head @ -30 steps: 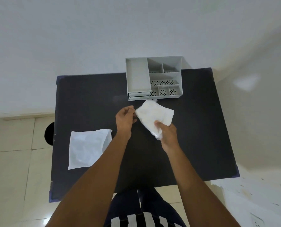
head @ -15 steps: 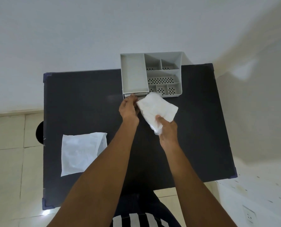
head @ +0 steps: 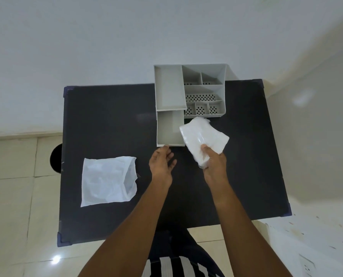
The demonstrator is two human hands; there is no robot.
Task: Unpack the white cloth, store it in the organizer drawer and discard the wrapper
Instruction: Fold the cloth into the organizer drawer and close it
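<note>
Reaching forward from the bottom of the frame, two bare forearms extend over a dark counter point(head: 110, 120). Left hand point(head: 161, 164): palm partly turned up, fingers loosely spread and curled, grip wide and holding nothing, fingertips just at the front edge of the pulled-out organizer drawer point(head: 169, 128); whether they touch it cannot be told. Right hand point(head: 213, 162): grip closed on the near end of the white cloth point(head: 203, 139), thumb on top, the cloth folded, lifted above the counter, and tilted away to the right. The cloth's far left corner overlaps the right wall of the drawer in this view. Drawer: drawn out toward the person, its interior bare and grey. Wrapper point(head: 109, 180): a crumpled white bag lying flat on the counter to the left of the left forearm, well apart from both hands, its open mouth facing right. Organizer point(head: 190, 90): grey, at the far edge of the counter, with one long tray on its left above the drawer and several smaller perforated compartments on its right. Beyond it stands a plain pale wall; tiled floor shows at the left.
</note>
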